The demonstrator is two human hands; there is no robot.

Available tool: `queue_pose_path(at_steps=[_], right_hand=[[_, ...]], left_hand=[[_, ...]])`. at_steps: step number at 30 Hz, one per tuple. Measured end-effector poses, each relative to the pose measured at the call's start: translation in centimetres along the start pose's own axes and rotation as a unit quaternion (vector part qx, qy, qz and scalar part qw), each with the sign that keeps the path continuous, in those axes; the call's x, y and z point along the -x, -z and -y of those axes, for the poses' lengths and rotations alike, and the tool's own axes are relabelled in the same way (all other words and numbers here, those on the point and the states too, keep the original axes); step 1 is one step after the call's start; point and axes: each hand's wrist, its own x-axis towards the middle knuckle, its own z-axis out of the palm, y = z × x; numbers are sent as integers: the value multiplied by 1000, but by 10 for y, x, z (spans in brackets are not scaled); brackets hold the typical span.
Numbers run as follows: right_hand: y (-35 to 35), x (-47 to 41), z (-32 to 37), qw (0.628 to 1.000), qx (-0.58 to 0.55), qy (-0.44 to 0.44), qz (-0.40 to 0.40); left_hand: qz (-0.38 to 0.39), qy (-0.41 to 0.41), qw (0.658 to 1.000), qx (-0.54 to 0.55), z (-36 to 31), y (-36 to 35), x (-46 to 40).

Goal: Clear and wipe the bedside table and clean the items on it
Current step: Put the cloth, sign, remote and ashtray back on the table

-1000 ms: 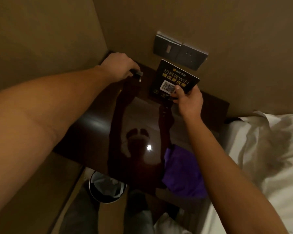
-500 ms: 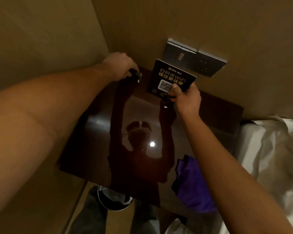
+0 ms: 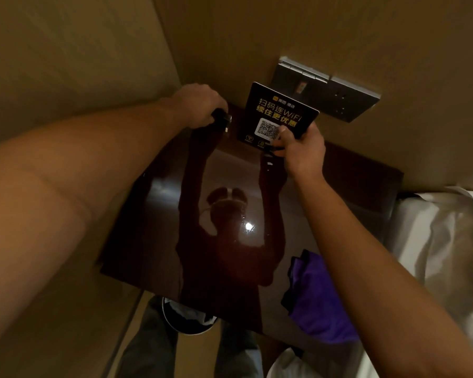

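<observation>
A glossy dark wooden bedside table [image 3: 153, 241] fills the middle of the view. At its back edge my right hand [image 3: 302, 152] grips the lower corner of a black WiFi sign [image 3: 277, 111] with yellow text and a QR code, standing upright near the wall. My left hand [image 3: 198, 103] is at the table's back left corner, closed around a small black object [image 3: 221, 118] with a metal end. A purple cloth [image 3: 316, 301] lies crumpled at the table's front right, partly under my right forearm.
Metal switch panels [image 3: 333, 91] are on the wall just behind the sign. A bed with white linen [image 3: 443, 241] adjoins the table on the right. A round bin [image 3: 186, 320] with a dark liner stands on the floor below the front edge. Beige walls close in left and behind.
The view has shifted so the table sits further right and lower. Both hands keep their grips at the back of the table, and the sign stays upright near the wall.
</observation>
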Motion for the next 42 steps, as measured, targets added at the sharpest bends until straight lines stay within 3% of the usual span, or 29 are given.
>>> queue_pose_path(at_steps=[5, 18, 33, 42], right_hand=[[-2, 1, 1, 1000, 2, -8, 14], [25, 15, 7, 999, 21, -29, 35], [124, 89, 16, 990, 97, 97, -17], [147, 165, -26, 991, 59, 97, -70]], left_hand=[[-3, 15, 1000, -18, -6, -9, -1], [-131, 45, 990, -15, -13, -20, 27], [-251, 97, 962, 45, -115, -2, 120], [-294, 38, 951, 81, -182, -33, 153]])
